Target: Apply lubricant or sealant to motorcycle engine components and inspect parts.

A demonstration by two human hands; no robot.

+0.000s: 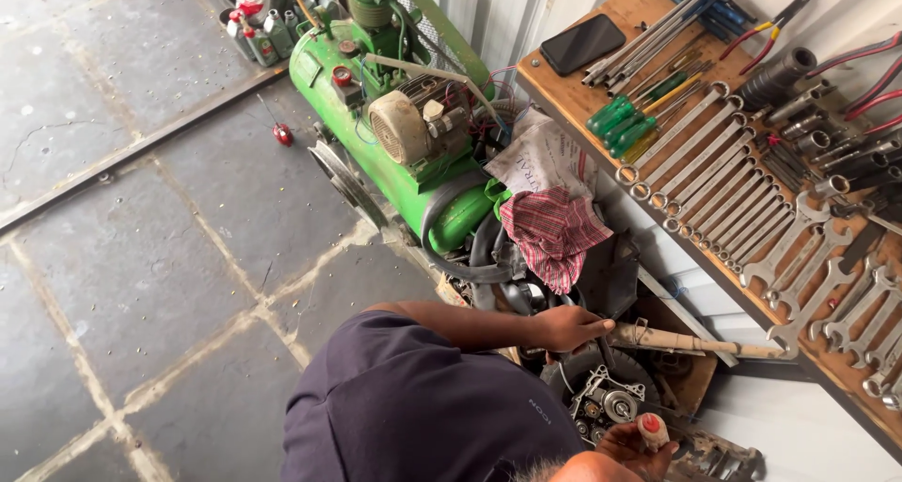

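— What sort of place is this?
— A repair workshop: rows of steel spanners (752, 200) on a wooden tabletop (564, 97) at right, a green air compressor (395, 153) on the grey slab floor (141, 256).

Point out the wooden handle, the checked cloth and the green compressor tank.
wooden handle (691, 342), head view, middle of the shaft
checked cloth (554, 233), head view, centre of the fabric
green compressor tank (376, 158), head view, bare side

a green compressor (395, 134) lies on the stone floor (141, 256). just right of the compressor sit a white bag (545, 153) and a checked cloth (554, 233). further right of it, a board (573, 92) carries a phone (583, 43), screwdrivers (625, 120) and wrenches (742, 200). bottles (268, 31) stand at its upper left.
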